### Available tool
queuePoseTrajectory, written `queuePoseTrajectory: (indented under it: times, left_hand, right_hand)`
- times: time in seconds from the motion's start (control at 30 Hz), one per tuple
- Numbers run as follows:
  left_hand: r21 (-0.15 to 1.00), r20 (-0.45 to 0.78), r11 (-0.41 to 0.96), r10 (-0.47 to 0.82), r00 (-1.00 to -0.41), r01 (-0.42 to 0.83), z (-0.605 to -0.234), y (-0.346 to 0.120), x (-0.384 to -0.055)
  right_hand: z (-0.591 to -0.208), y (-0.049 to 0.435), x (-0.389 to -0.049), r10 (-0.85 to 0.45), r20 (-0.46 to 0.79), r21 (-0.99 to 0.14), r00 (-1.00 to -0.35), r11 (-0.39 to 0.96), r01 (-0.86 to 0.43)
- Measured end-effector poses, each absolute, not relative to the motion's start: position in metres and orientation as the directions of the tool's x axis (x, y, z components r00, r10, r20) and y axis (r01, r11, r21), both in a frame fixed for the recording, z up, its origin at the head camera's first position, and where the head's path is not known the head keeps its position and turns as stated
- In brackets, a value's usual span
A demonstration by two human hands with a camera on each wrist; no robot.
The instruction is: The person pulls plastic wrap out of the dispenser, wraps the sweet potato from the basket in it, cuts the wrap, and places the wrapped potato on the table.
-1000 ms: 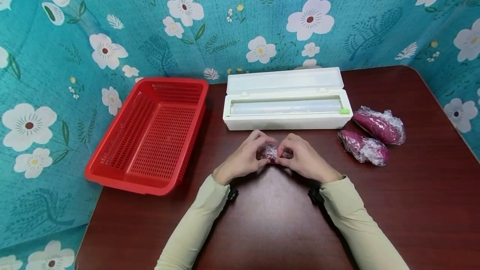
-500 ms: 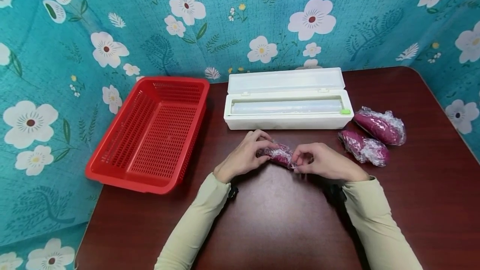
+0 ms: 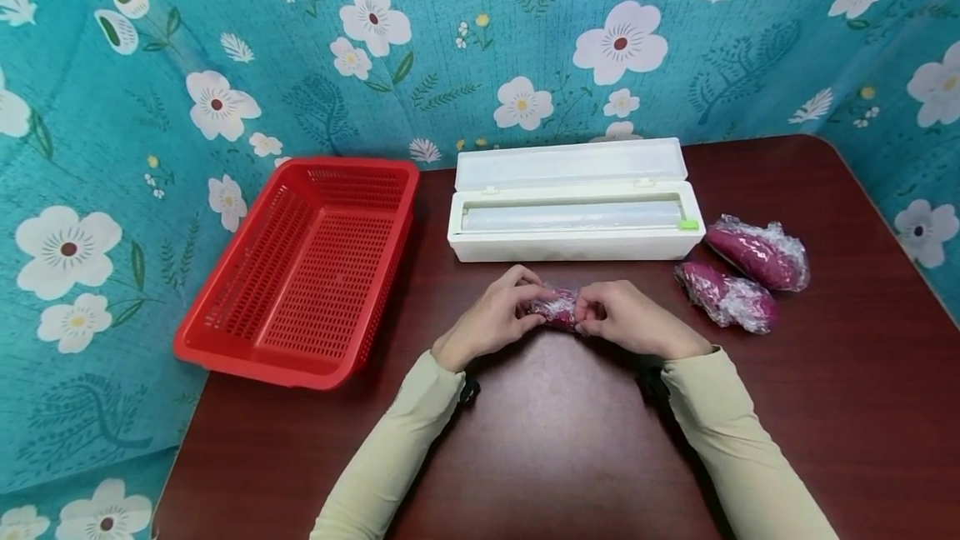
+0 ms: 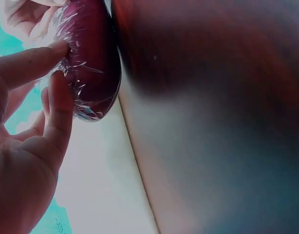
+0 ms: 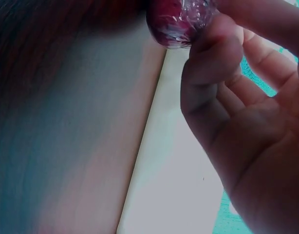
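Observation:
Between the hands lies a purple-red oblong vegetable, looking like a sweet potato (image 3: 558,309), wrapped in crinkled cling film (image 4: 74,58). My left hand (image 3: 492,312) grips its left end, thumb on the near side and fingers over the top. At the other end my right hand (image 3: 637,319) pinches the film with thumb and curled forefinger. In the right wrist view the rounded wrapped end of the sweet potato (image 5: 171,22) shows beside the fingertips (image 5: 225,46). Two more wrapped sweet potatoes lie to the right, one farther back (image 3: 761,252) and one nearer (image 3: 727,298).
Just behind the hands stands a white cling film box (image 3: 573,248), its lid raised, with a film roll (image 3: 573,216) and a green slider (image 3: 687,225). A red plastic basket (image 3: 382,290) sits at the left of the dark wood table (image 3: 555,448). A floral curtain hangs behind.
My right hand moved from the middle to the right end of the sweet potato, uncovering more of it, then shifted slightly back left. My left hand has kept its grip nearly in place.

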State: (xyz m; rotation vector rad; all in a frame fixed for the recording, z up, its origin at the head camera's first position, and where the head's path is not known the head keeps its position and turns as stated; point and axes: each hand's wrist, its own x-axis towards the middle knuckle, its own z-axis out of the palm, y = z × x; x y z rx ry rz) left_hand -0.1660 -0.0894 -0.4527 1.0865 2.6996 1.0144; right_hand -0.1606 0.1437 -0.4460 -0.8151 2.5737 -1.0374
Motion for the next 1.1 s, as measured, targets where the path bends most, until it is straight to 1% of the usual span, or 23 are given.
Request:
queuePoseTrajectory:
  times: [0.1, 0.23, 0.4, 0.57, 0.7, 0.8, 0.87, 0.93, 1.03, 1.1]
  left_hand:
    - [0.628, 0.177, 0.524, 0.624, -0.761, 0.575, -0.455, -0.088, -0.165]
    - [0.642, 0.149, 0.539, 0.610, -0.778, 0.545, -0.457, -0.090, -0.163]
    - [0.633, 0.148, 0.557, 0.596, -0.790, 0.539, -0.456, -0.098, -0.163]
    - [0.624, 0.160, 0.571, 0.575, -0.803, 0.533, -0.453, -0.108, -0.164]
    - [0.612, 0.170, 0.574, 0.576, -0.799, 0.544, -0.454, -0.112, -0.165]
    - [0.591, 0.174, 0.596, 0.563, -0.808, 0.543, -0.453, -0.114, -0.163]
    - [0.545, 0.169, 0.643, 0.544, -0.822, 0.538, -0.450, -0.116, -0.160]
    - [0.448, 0.158, 0.711, 0.533, -0.831, 0.542, -0.441, -0.119, -0.154]
    - [0.277, 0.135, 0.781, 0.545, -0.827, 0.560, -0.410, -0.126, -0.139]
    - [0.187, 0.132, 0.786, 0.574, -0.808, 0.589, -0.382, -0.135, -0.129]
  right_hand:
    - [-0.447, 0.145, -0.161, -0.569, -0.012, -0.687, -0.822, 0.602, -0.407]
    - [-0.447, 0.148, -0.161, -0.562, 0.018, -0.678, -0.827, 0.601, -0.423]
    - [-0.444, 0.152, -0.160, -0.567, 0.030, -0.673, -0.823, 0.598, -0.436]
    - [-0.438, 0.158, -0.161, -0.563, 0.035, -0.637, -0.826, 0.625, -0.452]
    - [-0.435, 0.164, -0.162, -0.556, 0.018, -0.615, -0.831, 0.650, -0.448]
    - [-0.435, 0.168, -0.163, -0.556, 0.005, -0.600, -0.831, 0.663, -0.447]
    - [-0.434, 0.171, -0.162, -0.558, 0.006, -0.592, -0.830, 0.667, -0.453]
    - [-0.433, 0.174, -0.160, -0.557, 0.023, -0.573, -0.830, 0.673, -0.468]
    - [-0.425, 0.181, -0.157, -0.548, 0.061, -0.530, -0.834, 0.691, -0.492]
    - [-0.414, 0.190, -0.153, -0.535, 0.092, -0.485, -0.840, 0.712, -0.507]
